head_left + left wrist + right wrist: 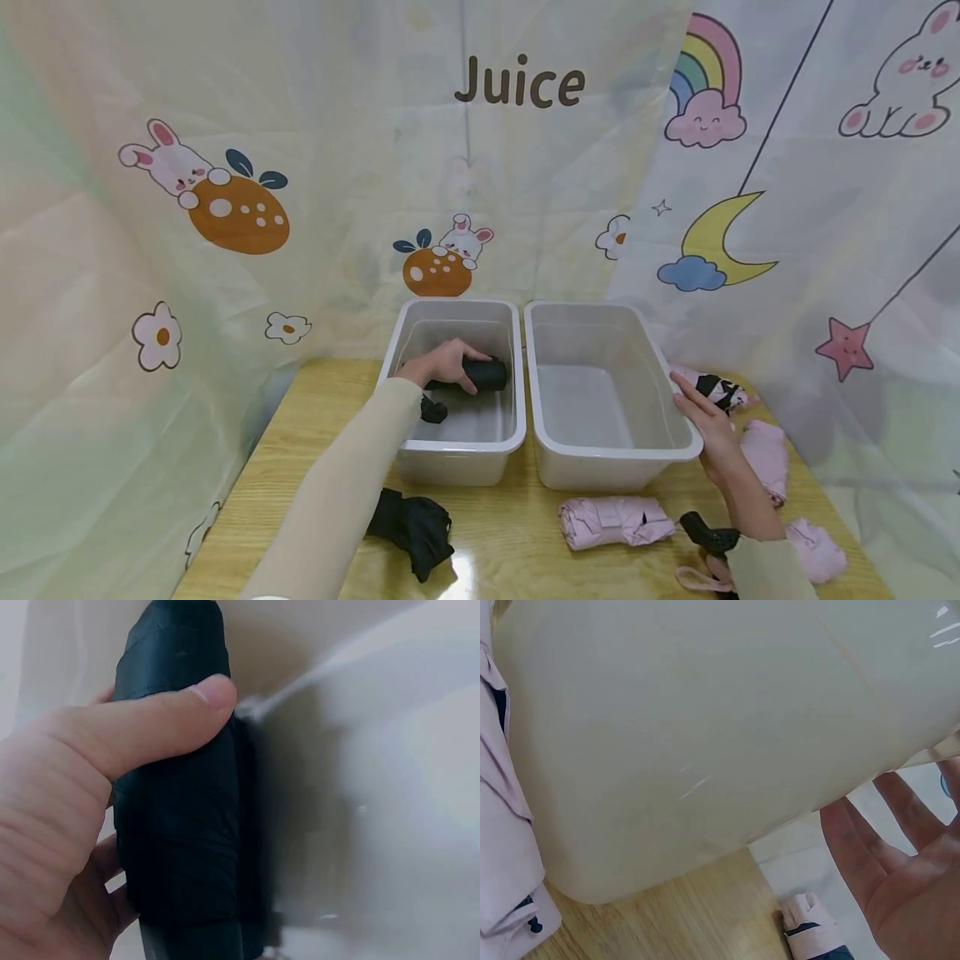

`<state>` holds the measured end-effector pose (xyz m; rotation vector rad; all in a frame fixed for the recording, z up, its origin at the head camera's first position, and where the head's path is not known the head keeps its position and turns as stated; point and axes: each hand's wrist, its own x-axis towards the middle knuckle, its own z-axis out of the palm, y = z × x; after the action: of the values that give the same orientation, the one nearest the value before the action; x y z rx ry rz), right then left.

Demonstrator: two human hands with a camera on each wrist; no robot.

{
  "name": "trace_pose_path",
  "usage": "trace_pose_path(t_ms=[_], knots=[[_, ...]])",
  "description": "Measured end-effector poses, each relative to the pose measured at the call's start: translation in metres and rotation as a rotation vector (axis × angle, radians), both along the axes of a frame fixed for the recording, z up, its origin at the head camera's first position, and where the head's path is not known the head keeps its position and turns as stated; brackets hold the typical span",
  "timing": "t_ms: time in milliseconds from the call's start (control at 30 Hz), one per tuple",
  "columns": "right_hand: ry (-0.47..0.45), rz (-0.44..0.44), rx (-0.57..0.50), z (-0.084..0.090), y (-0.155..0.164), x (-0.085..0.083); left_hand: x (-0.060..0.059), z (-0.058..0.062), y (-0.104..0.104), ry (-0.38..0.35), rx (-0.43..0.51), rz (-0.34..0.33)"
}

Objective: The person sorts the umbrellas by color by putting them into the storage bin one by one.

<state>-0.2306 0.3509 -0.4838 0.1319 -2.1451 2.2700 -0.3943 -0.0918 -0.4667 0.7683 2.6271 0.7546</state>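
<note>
Cartoon-printed curtains surround a wooden table (pixel 510 533) holding two white plastic bins side by side. Inside the left bin (pixel 457 454), the left hand (pixel 442 364) has fingers and thumb curled around a folded black umbrella (pixel 483 373) near the far wall. Against the right bin (pixel 607 471), the right hand (pixel 705 421) rests with straight fingers on its right rim. Near the front lie a pink umbrella (pixel 615 521) and a second black umbrella (pixel 412 525).

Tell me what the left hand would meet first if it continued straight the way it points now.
Probably the right side wall of the left white plastic bin: the left hand holds the black folded umbrella close to it. Depth is unclear.
</note>
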Motion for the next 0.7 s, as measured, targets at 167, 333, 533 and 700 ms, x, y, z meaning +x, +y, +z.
trace_pose_path(t_ms=[167, 333, 533, 700], knots=[[-0.001, -0.008, 0.012, -0.001, 0.000, -0.001, -0.007, -0.014, 0.003, -0.027, -0.024, -0.008], [-0.004, -0.008, 0.008, -0.001, 0.000, -0.002, -0.010, -0.021, 0.003, -0.070, 0.009, 0.010], [-0.002, -0.014, -0.019, 0.001, -0.001, -0.002, -0.010, -0.025, 0.001, -0.098, -0.012, 0.036], [-0.009, -0.016, -0.037, 0.001, -0.002, -0.002, -0.007, -0.024, 0.001, -0.119, -0.018, 0.026]])
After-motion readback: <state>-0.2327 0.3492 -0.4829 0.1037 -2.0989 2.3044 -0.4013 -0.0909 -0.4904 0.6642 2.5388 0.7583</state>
